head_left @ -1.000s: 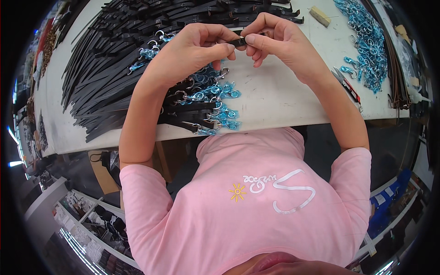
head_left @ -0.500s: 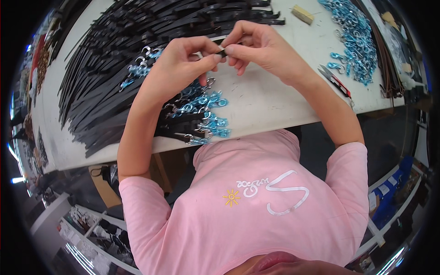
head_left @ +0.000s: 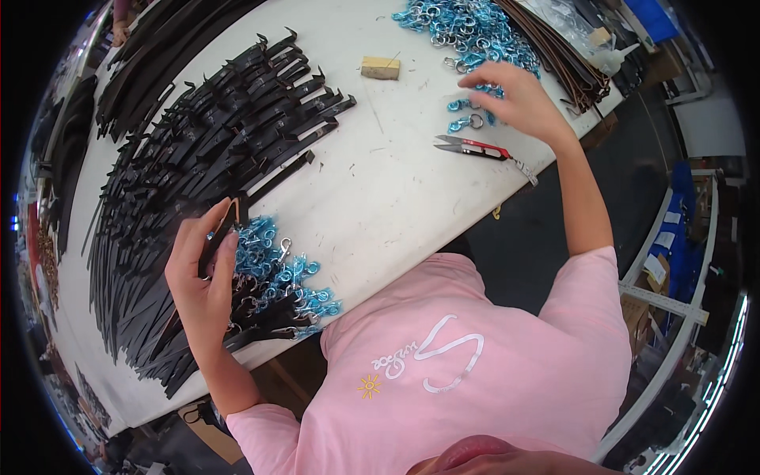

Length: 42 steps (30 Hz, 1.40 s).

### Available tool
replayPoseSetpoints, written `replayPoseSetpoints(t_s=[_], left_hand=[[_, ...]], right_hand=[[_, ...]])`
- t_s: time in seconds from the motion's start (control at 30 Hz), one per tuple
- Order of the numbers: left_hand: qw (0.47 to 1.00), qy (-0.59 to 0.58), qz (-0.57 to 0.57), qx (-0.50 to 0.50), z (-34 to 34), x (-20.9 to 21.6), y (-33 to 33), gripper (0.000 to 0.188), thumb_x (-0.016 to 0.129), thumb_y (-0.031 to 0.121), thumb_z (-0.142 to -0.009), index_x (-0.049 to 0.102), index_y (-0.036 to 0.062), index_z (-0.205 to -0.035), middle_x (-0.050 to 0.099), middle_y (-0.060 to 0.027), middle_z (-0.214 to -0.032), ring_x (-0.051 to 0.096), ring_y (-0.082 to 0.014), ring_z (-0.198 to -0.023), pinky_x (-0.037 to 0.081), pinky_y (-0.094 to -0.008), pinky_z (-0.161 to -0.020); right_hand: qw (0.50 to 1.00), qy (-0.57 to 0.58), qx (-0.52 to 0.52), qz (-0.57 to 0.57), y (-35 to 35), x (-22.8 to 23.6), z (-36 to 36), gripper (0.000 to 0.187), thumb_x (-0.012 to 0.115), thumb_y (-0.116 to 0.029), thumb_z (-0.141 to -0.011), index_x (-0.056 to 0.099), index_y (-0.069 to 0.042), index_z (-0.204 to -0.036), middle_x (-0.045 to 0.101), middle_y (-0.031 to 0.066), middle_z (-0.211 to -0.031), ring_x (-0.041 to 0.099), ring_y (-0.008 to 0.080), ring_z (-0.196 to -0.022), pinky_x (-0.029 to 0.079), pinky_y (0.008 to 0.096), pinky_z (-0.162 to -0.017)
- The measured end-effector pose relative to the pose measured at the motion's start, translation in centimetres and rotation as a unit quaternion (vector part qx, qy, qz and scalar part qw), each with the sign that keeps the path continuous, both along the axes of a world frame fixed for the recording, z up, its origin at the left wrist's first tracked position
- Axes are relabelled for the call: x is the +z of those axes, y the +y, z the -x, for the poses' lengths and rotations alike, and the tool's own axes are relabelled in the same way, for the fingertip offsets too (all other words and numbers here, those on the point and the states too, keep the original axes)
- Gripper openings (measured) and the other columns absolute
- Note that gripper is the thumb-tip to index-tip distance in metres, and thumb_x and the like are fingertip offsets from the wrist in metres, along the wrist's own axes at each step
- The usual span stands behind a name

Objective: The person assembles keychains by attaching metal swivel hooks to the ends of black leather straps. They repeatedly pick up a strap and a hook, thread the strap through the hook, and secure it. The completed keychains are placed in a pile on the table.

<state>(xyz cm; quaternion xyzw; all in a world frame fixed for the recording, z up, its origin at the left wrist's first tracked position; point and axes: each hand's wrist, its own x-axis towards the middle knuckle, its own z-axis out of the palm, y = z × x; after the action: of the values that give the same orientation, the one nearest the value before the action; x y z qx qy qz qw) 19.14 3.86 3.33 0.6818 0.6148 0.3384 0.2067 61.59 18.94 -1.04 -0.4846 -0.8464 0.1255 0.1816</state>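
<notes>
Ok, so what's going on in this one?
A person in a pink shirt is working at a white table. The left hand holds a black strap above bundled straps. The right hand is beside a pile of blue-wrapped metal clasps, thumb and fingers apart; I can't tell whether it touches any. Red-handled snips lie near that hand.

Black strap [head_left: 210, 252] partly covered by left hand [head_left: 198, 289]. Blue-wrapped clasps [head_left: 467, 28] cut off by top edge, some hidden behind right hand [head_left: 513, 96]; contact not resolved. Brown straps [head_left: 549, 49] likewise cropped. Co-worker's hand [head_left: 120, 33] too small for detail.
</notes>
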Motion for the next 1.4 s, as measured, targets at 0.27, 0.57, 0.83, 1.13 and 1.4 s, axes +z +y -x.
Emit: replayPoseSetpoints(t_s=[0.27, 0.57, 0.83, 1.13, 1.4], left_hand=[[0.919, 0.293, -0.197, 0.175, 3.7, 5.1, 1.1, 0.038, 0.065, 0.0, -0.09, 0.068, 0.0133, -0.125, 0.056, -0.0041, -0.086, 0.053, -0.0114, -0.067, 0.045, -0.0265, -0.059], [0.984, -0.148, 0.094, 0.007, -0.5, 0.0, 1.4, 0.019, 0.058, 0.001, -0.092, 0.068, -0.0035, -0.107, 0.068, -0.0019, -0.084, 0.054, -0.0044, -0.072, 0.041, -0.0202, -0.066], [0.957, -0.207, 0.196, -0.049, 0.2, -2.6, 2.0, 0.025, 0.055, 0.019, -0.101, 0.062, -0.0043, -0.096, 0.065, -0.0038, -0.087, 0.057, -0.0085, -0.079, 0.046, -0.0234, -0.073], [0.962, -0.21, 0.17, -0.033, 0.0, -3.5, 2.1, 0.027, 0.048, 0.022, -0.104, 0.058, 0.0016, -0.089, 0.055, 0.0006, -0.079, 0.049, -0.0075, -0.071, 0.042, -0.0224, -0.067], [0.981, -0.163, 0.103, -0.006, -0.6, -4.2, 1.7, 0.026, 0.052, 0.021, -0.1, 0.061, -0.0026, -0.093, 0.058, -0.0101, -0.065, 0.054, -0.0171, -0.057, 0.042, -0.0313, -0.055]], right_hand=[[0.999, -0.032, -0.012, 0.002, 0.6, -0.2, 1.7, 0.029, 0.065, -0.007, -0.086, 0.065, -0.007, -0.114, 0.061, 0.0059, -0.092, 0.059, 0.0209, -0.091, 0.045, 0.0351, -0.086], [0.756, 0.464, 0.186, 0.423, -2.3, 5.0, 18.1, 0.023, 0.072, -0.013, -0.089, 0.062, 0.001, -0.104, 0.07, 0.0101, -0.087, 0.071, 0.0154, -0.077, 0.058, 0.0272, -0.073], [0.732, 0.407, 0.159, 0.523, -4.4, 1.0, 22.2, 0.024, 0.067, -0.02, -0.094, 0.063, 0.002, -0.105, 0.072, 0.0146, -0.09, 0.073, 0.0188, -0.082, 0.059, 0.0297, -0.077], [0.766, 0.376, 0.165, 0.495, -4.0, 0.2, 21.8, 0.025, 0.064, -0.022, -0.096, 0.066, 0.001, -0.105, 0.073, 0.0136, -0.09, 0.072, 0.0178, -0.08, 0.059, 0.0292, -0.077], [0.773, 0.376, 0.18, 0.478, -4.3, -0.1, 21.6, 0.023, 0.062, -0.022, -0.097, 0.066, 0.0, -0.105, 0.072, 0.0115, -0.088, 0.072, 0.0159, -0.079, 0.059, 0.0289, -0.075]])
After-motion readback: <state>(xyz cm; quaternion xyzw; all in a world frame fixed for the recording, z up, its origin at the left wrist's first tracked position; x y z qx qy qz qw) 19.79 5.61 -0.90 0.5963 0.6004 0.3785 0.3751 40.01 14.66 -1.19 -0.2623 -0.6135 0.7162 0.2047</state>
